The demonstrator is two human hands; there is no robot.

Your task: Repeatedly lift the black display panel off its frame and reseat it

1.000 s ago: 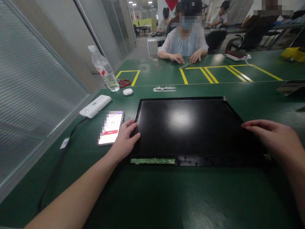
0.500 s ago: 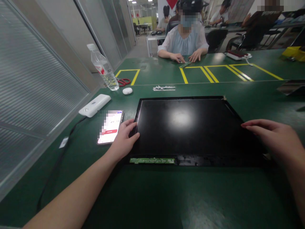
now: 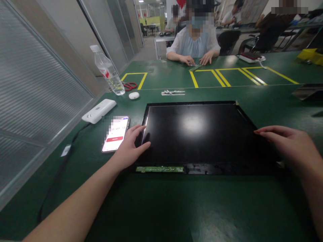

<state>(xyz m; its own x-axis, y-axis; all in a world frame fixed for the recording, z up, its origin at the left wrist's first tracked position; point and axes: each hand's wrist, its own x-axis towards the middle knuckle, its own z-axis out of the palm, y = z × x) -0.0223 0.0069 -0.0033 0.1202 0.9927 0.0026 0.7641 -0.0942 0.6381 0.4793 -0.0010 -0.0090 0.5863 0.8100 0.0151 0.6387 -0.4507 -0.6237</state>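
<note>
The left hand (image 3: 130, 146) was seen at the end of a bare forearm reaching in from the lower left. It was laid open and palm down on the left edge of the black display panel (image 3: 202, 134), the thumb resting on the glossy face and the fingers spread along the rim; nothing was clasped. The right hand (image 3: 290, 146) was likewise held open, palm down, with the fingers extended together and set on the panel's right edge.

The panel was laid flat on the green table (image 3: 176, 208), directly before the person and between both hands. Its face was dark and reflective, with a soft patch of overhead light mirrored near the centre. A narrow green circuit strip (image 3: 159, 169) was exposed along the left part of its near edge.

Just beside the left hand a phone (image 3: 116, 133) was lying with its screen lit. Farther back, a white oblong device (image 3: 99, 111) was placed, with a dark cable (image 3: 58, 174) trailing toward the near left. A small white case (image 3: 134, 95) and red-handled scissors (image 3: 130, 86) were set near a clear plastic water bottle (image 3: 107, 70), which stood upright, capped, and held a little clear liquid in its lower part. A yellow bin (image 3: 309, 55) was visible at the far right; its contents could not be told. Across the table a seated co-worker's hands (image 3: 195, 61) were rested on a small item.
</note>
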